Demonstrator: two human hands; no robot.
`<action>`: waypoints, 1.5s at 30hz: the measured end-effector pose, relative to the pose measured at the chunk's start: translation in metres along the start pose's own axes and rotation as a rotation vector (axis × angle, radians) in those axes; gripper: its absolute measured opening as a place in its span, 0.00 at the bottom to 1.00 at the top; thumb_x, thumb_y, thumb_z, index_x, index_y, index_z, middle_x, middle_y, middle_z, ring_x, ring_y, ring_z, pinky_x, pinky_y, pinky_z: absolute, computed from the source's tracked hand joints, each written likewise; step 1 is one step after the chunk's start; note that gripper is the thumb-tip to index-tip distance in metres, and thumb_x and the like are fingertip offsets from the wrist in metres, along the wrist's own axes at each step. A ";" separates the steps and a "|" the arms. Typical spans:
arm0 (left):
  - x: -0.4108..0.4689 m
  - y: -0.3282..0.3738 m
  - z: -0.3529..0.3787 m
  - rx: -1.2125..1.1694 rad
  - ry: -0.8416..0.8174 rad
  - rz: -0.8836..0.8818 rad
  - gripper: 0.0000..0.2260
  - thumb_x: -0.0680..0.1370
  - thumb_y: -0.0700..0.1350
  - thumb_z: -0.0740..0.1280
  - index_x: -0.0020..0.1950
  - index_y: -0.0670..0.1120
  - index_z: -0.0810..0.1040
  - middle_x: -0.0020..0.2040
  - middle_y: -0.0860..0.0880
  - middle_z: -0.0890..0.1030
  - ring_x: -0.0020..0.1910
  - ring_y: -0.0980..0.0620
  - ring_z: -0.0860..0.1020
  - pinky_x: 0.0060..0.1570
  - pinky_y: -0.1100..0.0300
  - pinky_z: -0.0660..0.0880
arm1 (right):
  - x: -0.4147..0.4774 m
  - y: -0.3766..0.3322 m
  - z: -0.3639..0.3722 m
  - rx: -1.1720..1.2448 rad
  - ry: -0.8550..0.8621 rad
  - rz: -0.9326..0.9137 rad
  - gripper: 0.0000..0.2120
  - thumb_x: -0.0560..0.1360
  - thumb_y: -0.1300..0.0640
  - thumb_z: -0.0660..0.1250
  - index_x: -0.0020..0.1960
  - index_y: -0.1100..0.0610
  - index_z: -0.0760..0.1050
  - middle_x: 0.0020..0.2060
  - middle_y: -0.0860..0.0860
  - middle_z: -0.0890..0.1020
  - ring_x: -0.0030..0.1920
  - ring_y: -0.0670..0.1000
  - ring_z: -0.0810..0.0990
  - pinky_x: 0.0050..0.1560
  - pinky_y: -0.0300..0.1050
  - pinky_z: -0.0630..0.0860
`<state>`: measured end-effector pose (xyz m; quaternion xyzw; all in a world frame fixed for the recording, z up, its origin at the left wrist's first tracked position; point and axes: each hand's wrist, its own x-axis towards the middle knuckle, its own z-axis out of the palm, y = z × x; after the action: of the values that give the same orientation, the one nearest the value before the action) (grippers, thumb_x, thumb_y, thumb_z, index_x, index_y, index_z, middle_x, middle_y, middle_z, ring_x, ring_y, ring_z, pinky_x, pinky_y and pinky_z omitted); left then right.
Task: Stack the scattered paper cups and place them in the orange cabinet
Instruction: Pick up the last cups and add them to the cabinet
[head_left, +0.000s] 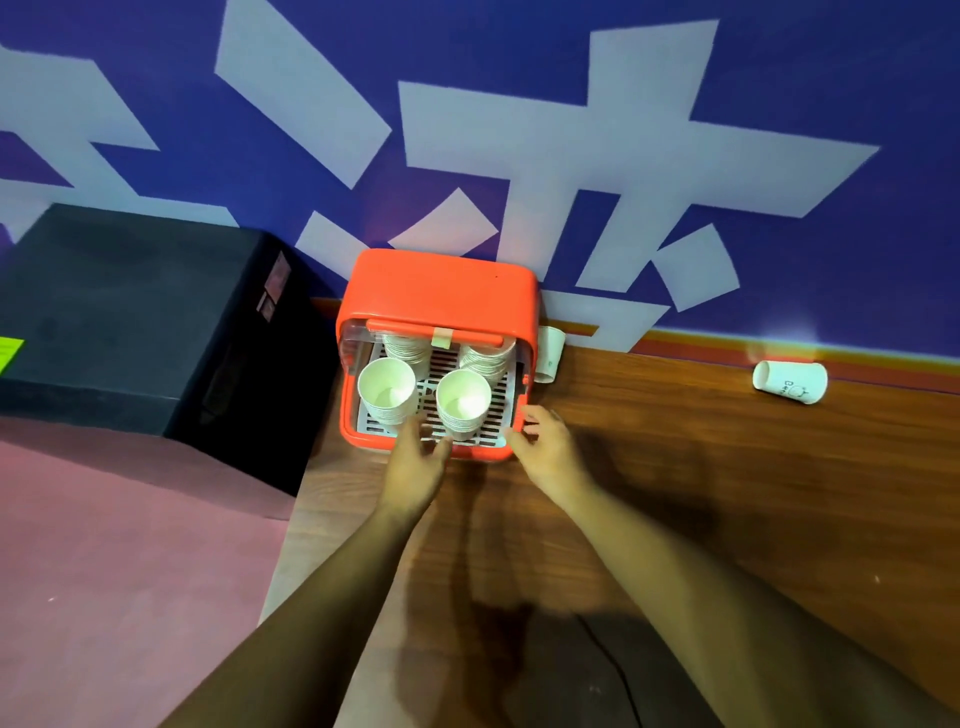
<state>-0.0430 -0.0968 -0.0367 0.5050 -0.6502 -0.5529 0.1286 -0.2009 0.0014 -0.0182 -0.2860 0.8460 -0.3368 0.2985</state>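
Four stacks of paper cups stand on the white slotted rack inside your orange cabinet (439, 291), two at the back and two in front, the front left stack (387, 391) and the front right stack (462, 402) with their mouths up. Your left hand (415, 460) is at the cabinet's front edge just below the front right stack, fingers loosely spread and empty, while your right hand (545, 441) touches the cabinet's right front corner, open, holding nothing. One loose cup (549, 353) sits just beside the cabinet's right wall, and another cup (789, 382) lies on its side well apart on the wooden table (727, 493), with a black box (130, 322) to the cabinet's left.
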 end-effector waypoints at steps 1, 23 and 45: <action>-0.009 -0.002 0.004 0.002 0.012 -0.019 0.11 0.79 0.43 0.68 0.60 0.45 0.73 0.58 0.46 0.80 0.59 0.47 0.79 0.63 0.49 0.74 | -0.004 0.009 -0.011 -0.012 -0.007 0.026 0.22 0.77 0.55 0.69 0.68 0.60 0.73 0.65 0.55 0.76 0.63 0.55 0.77 0.62 0.48 0.75; 0.110 0.133 0.224 0.607 0.130 0.047 0.30 0.78 0.50 0.69 0.72 0.37 0.62 0.66 0.33 0.67 0.66 0.31 0.68 0.65 0.42 0.68 | 0.116 0.192 -0.259 -0.217 0.243 0.153 0.22 0.77 0.55 0.68 0.67 0.65 0.73 0.63 0.61 0.76 0.67 0.59 0.71 0.66 0.44 0.65; 0.073 0.130 0.357 -0.284 -0.084 0.009 0.29 0.77 0.32 0.70 0.72 0.48 0.61 0.56 0.44 0.78 0.51 0.54 0.79 0.42 0.67 0.79 | 0.164 0.271 -0.316 -0.074 0.530 0.449 0.26 0.77 0.52 0.68 0.69 0.63 0.65 0.66 0.62 0.69 0.64 0.64 0.73 0.61 0.55 0.74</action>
<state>-0.4020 0.0395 -0.0820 0.4552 -0.5725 -0.6593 0.1742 -0.6057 0.1807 -0.0821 -0.0060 0.9475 -0.2946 0.1245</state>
